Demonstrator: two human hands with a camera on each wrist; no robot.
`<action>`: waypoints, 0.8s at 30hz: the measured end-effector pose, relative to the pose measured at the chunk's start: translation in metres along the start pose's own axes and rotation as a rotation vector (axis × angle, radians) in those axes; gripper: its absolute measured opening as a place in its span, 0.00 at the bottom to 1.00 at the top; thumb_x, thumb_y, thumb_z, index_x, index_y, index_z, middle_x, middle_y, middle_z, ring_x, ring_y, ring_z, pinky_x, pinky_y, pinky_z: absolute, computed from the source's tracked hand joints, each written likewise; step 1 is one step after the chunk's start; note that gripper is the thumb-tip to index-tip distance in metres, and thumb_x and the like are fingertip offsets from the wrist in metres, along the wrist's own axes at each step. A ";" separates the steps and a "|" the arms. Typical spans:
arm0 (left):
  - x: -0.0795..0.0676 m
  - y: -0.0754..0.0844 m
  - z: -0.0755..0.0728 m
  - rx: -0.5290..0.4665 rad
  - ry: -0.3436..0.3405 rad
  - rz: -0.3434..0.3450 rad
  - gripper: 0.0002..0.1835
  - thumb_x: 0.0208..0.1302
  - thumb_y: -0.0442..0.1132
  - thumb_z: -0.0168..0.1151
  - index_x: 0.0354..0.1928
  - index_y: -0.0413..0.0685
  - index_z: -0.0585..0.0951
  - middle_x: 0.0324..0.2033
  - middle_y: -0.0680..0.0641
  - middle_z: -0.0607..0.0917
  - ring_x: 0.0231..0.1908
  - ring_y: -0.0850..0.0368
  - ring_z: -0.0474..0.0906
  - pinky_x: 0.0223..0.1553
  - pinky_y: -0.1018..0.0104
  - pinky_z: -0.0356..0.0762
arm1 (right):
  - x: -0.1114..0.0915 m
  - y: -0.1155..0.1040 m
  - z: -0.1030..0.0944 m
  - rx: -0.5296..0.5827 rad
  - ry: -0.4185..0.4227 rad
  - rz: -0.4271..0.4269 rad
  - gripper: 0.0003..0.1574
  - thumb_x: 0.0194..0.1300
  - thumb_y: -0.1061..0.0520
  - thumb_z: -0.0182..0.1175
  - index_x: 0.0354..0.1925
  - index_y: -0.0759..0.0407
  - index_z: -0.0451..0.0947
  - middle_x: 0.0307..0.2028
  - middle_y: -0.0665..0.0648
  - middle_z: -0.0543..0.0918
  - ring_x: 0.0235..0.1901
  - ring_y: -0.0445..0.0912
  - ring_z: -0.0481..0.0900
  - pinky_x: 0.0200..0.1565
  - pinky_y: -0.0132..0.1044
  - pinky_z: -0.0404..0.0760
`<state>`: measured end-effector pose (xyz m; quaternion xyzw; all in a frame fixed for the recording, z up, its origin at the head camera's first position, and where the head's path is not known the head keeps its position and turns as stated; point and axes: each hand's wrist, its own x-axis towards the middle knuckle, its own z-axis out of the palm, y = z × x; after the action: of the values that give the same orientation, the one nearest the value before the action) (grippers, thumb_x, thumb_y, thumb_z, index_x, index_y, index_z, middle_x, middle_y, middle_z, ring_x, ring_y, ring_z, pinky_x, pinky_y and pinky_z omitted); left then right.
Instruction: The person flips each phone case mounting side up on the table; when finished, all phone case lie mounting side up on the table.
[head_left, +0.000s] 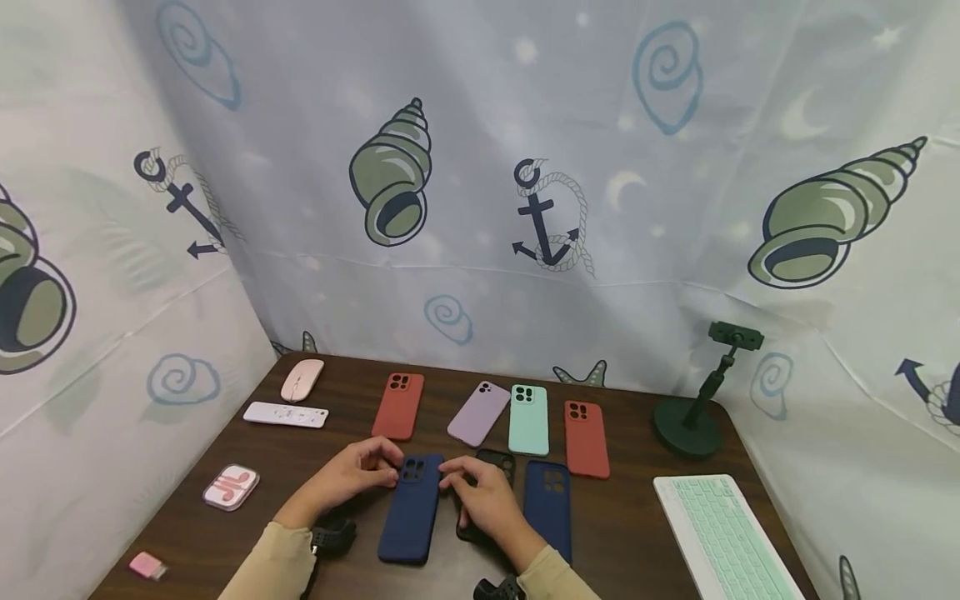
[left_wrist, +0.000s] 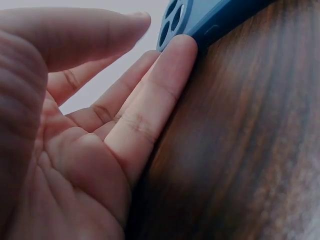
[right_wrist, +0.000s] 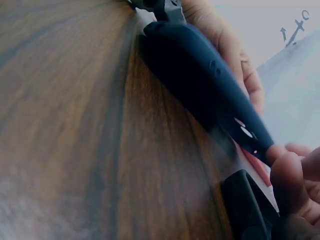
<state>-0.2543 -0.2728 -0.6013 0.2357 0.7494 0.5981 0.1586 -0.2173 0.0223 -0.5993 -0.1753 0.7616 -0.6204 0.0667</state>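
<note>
A dark blue phone case [head_left: 408,517] with camera cutouts stands between both hands; whether a phone is inside I cannot tell. Its camera end looks raised off the table in the right wrist view. My left hand [head_left: 352,471] is at its upper left edge, where a nearly straight finger [left_wrist: 172,65] touches the case beside the cutouts. At the upper right corner my right hand [head_left: 486,500] pinches the edge with its fingertips [right_wrist: 286,167]. Under that hand lies a black phone case [head_left: 495,458], partly hidden. A second blue phone case [head_left: 542,492] lies just right of it.
Behind lie a red case [head_left: 399,408], a lilac case [head_left: 478,414], a mint case [head_left: 528,425] and another red case [head_left: 587,446]. A mouse [head_left: 302,380], remote [head_left: 285,414], earphone box [head_left: 231,487] and pink USB stick [head_left: 147,565] lie left; a green stand [head_left: 690,425] and keyboard [head_left: 723,533] right.
</note>
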 end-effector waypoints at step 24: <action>0.001 0.004 0.010 0.115 0.053 0.012 0.29 0.67 0.42 0.68 0.69 0.53 0.73 0.65 0.39 0.75 0.39 0.47 0.87 0.41 0.57 0.85 | -0.006 -0.004 -0.001 -0.023 -0.200 -0.326 0.30 0.70 0.75 0.52 0.62 0.52 0.80 0.63 0.57 0.77 0.16 0.47 0.79 0.21 0.35 0.81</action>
<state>-0.2493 -0.2631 -0.5998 0.2332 0.7850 0.5610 0.1214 -0.2118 0.0250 -0.5960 -0.3581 0.7197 -0.5935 0.0388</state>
